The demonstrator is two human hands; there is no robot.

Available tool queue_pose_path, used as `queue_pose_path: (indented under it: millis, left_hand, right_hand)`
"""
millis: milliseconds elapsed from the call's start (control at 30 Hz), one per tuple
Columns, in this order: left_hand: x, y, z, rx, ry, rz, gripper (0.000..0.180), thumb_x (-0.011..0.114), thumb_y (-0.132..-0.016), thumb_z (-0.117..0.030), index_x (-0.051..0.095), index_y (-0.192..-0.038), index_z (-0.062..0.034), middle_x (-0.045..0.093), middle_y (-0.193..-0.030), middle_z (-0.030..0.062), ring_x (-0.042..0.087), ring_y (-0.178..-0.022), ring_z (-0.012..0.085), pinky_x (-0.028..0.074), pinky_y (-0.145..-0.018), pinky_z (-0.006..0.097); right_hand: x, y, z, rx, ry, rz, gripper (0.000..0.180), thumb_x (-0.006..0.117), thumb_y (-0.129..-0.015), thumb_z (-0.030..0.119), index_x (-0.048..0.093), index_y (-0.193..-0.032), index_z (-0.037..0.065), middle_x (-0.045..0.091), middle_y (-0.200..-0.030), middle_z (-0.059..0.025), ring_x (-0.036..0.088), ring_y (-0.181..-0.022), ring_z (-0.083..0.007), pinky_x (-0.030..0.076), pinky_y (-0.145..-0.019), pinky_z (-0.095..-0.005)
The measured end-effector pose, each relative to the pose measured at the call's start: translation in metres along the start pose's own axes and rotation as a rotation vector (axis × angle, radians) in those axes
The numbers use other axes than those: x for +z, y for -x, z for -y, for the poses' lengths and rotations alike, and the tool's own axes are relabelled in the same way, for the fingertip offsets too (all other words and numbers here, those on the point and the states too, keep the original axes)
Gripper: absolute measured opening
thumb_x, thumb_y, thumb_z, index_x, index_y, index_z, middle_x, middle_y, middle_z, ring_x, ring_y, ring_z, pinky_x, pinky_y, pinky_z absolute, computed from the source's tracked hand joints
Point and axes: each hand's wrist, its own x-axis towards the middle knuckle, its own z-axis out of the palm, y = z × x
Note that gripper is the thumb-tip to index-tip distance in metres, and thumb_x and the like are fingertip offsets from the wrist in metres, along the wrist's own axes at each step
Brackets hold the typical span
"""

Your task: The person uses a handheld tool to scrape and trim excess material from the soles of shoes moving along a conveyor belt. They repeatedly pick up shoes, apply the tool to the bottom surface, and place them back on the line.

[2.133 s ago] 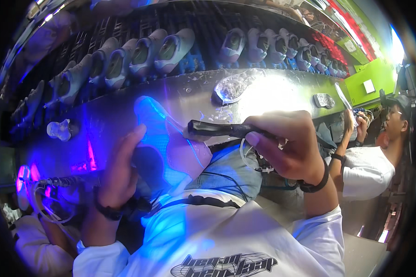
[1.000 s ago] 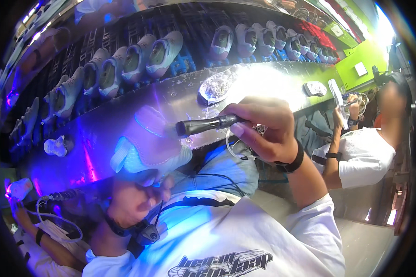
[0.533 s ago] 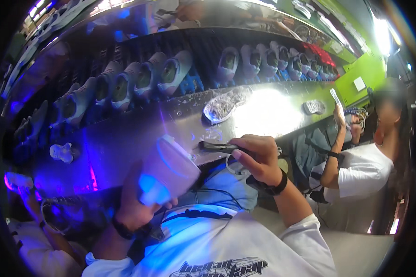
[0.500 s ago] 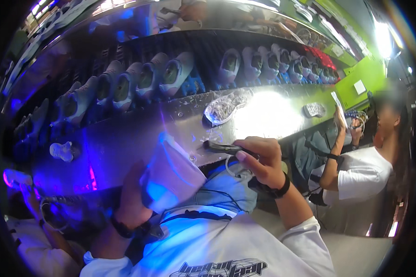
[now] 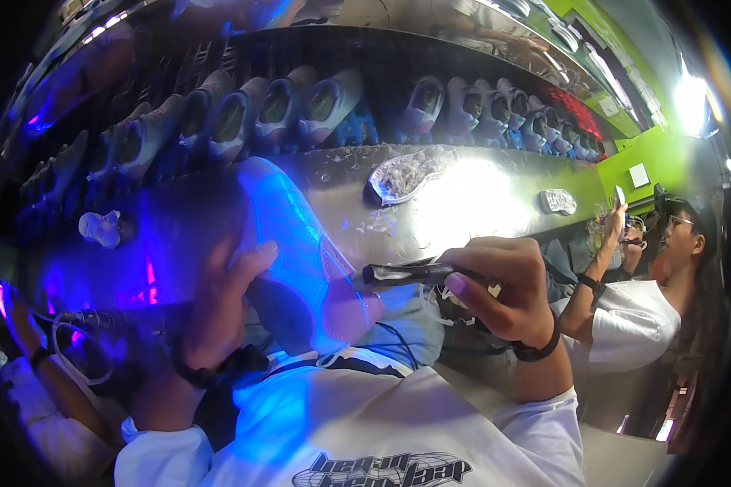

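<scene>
A pale shoe [image 5: 288, 243], lit bright blue, is held up before my body, its toe toward the bench and its heel near my waist. My left hand [image 5: 234, 296] grips it from the left side, thumb on the shoe and the other fingers partly hidden. Between the thumb and fingers of my right hand [image 5: 508, 288] is a slim black hand tool [image 5: 402, 273], with a whitish cord or tube looping below it. The tool's tip lies close to the shoe's heel part; whether they touch I cannot tell.
A metal bench [image 5: 179, 211] runs across, with a row of pale shoes [image 5: 325, 105] behind it. On it lie a scrap-filled white tray-like piece [image 5: 406, 177] and small white pieces [image 5: 101, 229]. Co-workers sit at left and right [image 5: 629, 312].
My left hand has turned the shoe and raised its toe toward the bench, so its length shows. My right hand has shifted slightly right and down with the tool. The view has shifted slightly.
</scene>
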Motion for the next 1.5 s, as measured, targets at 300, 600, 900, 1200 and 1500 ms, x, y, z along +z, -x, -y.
queue_pose_path:
  millis: [300, 600, 900, 1200, 1500]
  left_hand:
    - [-0.001, -0.003, -0.004, 0.017, 0.097, -0.005, 0.025, 0.067, -0.098, -0.021, 0.067, -0.117, -0.005, 0.063, -0.099, -0.0021, 0.058, -0.09, 0.0085, 0.047, -0.079, 0.029]
    - [-0.041, -0.017, 0.057, -0.301, 0.562, 0.237, 0.027, 0.065, -0.104, -0.029, 0.063, -0.122, -0.0093, 0.062, -0.1, -0.0008, 0.061, -0.091, 0.0086, 0.054, -0.08, 0.03]
    - [-0.077, -0.038, 0.116, -0.384, 0.839, 0.569, 0.061, 0.062, -0.101, -0.054, 0.06, -0.136, -0.0047, 0.067, -0.126, 0.0133, 0.065, -0.118, 0.0288, 0.055, -0.1, 0.051]
    - [-0.042, -0.102, 0.073, -0.472, 0.712, 0.473, 0.055, 0.06, -0.096, -0.034, 0.059, -0.142, -0.0033, 0.069, -0.129, 0.017, 0.069, -0.113, 0.0306, 0.055, -0.102, 0.048]
    - [0.113, -0.293, -0.029, 0.101, -0.633, 0.537, 0.081, 0.078, -0.085, -0.022, 0.048, -0.158, -0.0039, 0.07, -0.128, 0.0129, 0.066, -0.111, 0.016, 0.053, -0.097, 0.029]
  right_hand:
    - [0.005, 0.003, -0.002, -0.146, 0.109, -0.016, 0.018, 0.077, -0.08, 0.008, 0.076, -0.096, -0.002, 0.067, -0.07, -0.0114, 0.061, -0.056, -0.0238, 0.046, -0.054, -0.0331]
    - [0.036, 0.004, -0.026, 0.123, -0.21, -0.166, 0.024, 0.075, -0.093, 0.019, 0.077, -0.098, -0.005, 0.07, -0.073, -0.0109, 0.063, -0.06, -0.018, 0.048, -0.059, -0.0298]
    - [0.102, -0.042, -0.073, 0.158, -0.076, -0.348, 0.024, 0.072, -0.097, 0.024, 0.076, -0.092, 0.001, 0.066, -0.068, -0.0135, 0.064, -0.057, -0.0278, 0.046, -0.053, -0.0374]
    - [0.081, 0.019, -0.057, 0.131, -0.155, -0.355, 0.021, 0.079, -0.091, 0.014, 0.075, -0.107, 0.0, 0.067, -0.074, -0.0107, 0.062, -0.057, -0.0218, 0.047, -0.053, -0.033]
    - [0.088, 0.063, -0.094, 0.497, -0.42, -0.715, 0.023, 0.075, -0.097, 0.012, 0.075, -0.112, -0.006, 0.065, -0.076, -0.0001, 0.056, -0.069, -0.0058, 0.044, -0.062, -0.0246]
